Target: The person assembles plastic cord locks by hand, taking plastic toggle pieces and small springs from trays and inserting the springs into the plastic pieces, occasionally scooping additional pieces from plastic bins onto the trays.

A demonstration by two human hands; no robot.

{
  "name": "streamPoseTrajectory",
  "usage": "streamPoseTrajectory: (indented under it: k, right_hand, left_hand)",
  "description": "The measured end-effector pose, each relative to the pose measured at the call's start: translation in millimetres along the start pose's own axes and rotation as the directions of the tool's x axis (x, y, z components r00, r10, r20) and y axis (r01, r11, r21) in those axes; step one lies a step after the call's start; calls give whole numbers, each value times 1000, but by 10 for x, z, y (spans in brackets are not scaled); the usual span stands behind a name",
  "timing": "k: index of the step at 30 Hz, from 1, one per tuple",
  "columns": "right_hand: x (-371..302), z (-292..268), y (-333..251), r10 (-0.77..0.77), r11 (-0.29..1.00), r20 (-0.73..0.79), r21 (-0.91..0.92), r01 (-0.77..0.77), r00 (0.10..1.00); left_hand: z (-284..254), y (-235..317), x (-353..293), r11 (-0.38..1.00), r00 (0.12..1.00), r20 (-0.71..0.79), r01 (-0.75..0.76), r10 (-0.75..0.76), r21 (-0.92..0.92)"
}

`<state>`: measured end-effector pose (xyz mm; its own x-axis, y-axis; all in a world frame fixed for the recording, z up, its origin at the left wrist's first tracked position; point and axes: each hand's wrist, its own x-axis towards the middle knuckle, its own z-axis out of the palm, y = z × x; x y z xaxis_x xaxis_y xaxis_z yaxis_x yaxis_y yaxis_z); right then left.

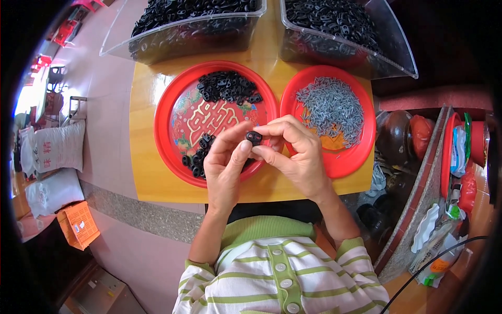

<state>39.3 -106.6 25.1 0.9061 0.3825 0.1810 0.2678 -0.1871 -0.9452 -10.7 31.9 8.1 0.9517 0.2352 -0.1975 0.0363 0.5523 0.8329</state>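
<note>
Head view: the left hand (224,165) pinches a small black part (254,138) between thumb and curled fingers, and the right hand (297,149) grasps it from its 3 o'clock side, thumb and forefinger nearly together; whether the right fingertips hold anything else, I cannot tell. The part is over the 4 o'clock side of a red patterned tray (161,125), with black pieces (225,87) at its 12 and 7 o'clock; grey screws (334,107) fill a red plate (287,97) toward 2 o'clock

Worn on the head, looking steeply down past a striped shirt (246,285) to left hand (226,166) and right hand (302,157), close by above a table (143,136); fisheye-wide, bending edges toward the rim.
</note>
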Motion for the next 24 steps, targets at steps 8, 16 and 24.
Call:
streamPoseTrajectory:
  k: [8, 16, 24]
  right_hand:
    - [-39, -44, 67, 55, 954, 107, 286, -84, 993]
    - [-23, -55, 82, 130, 877, 174, 439, -195, 976]
    - [-17, -104, 126, -50, 978, 122, 209, 23, 991]
  left_hand:
    - [-127, -95, -50, 949, 948, 169, -290, 269, 122]
    - [-128, -148, -30, 962, 957, 146, -264, 251, 76]
    - [-139, -168, -6, 941, 935, 207, -316, 287, 123]
